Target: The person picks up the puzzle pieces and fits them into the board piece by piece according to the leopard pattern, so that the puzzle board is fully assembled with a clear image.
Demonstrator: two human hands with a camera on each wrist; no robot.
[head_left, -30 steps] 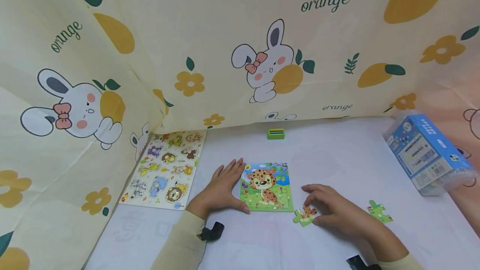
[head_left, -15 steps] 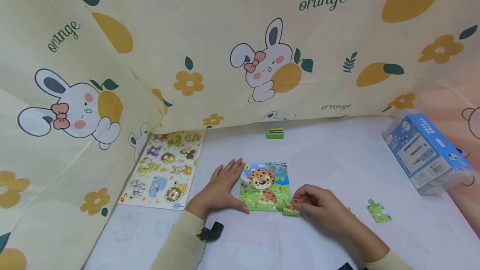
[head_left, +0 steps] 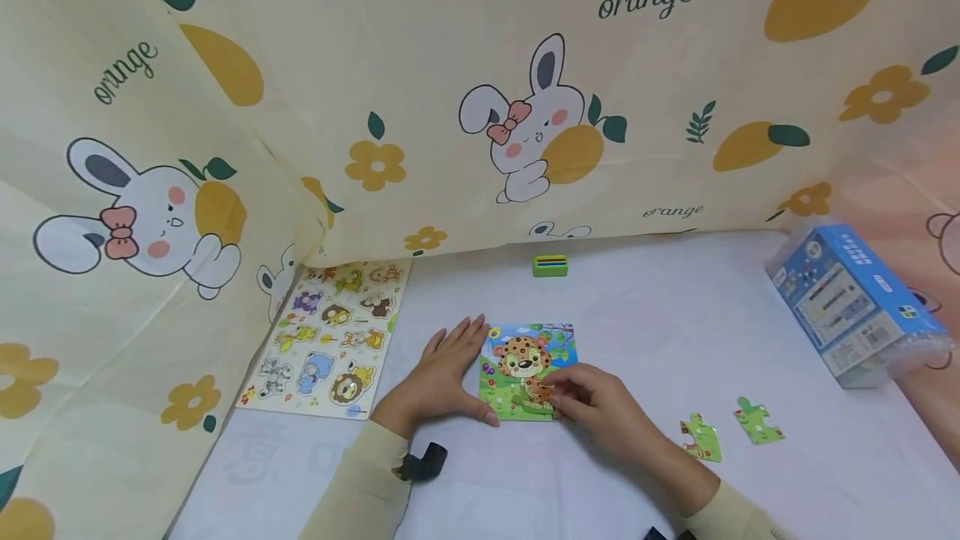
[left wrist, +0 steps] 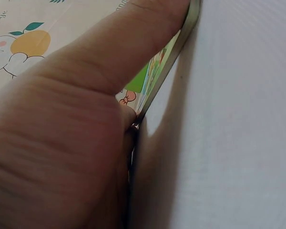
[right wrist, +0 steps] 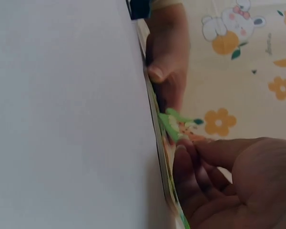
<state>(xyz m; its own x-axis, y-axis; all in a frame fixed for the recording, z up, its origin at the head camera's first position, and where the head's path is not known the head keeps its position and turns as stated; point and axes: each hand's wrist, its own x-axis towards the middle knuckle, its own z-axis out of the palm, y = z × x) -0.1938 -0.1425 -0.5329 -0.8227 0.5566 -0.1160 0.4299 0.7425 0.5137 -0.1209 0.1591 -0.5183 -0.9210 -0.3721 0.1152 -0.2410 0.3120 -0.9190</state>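
A square leopard puzzle board lies flat on the white tabletop. My left hand rests against its left side, fingers straight and spread, thumb along the near corner. With thumb and fingers, my right hand pinches a green and orange jigsaw piece, held tilted over the lower part of the board. Much of that piece is behind the fingers in the head view. Right of this hand lie two loose jigsaw pieces, one with orange on it and one mostly green.
An animal-picture board lies at the left by the printed curtain. Beyond the puzzle sits a small green block with coloured stripes. A blue box in clear wrap stands at the right.
My right hand has picked up a jigsaw piece from the table and carried it left over the puzzle board, uncovering another piece behind it. The left hand has stayed in place.
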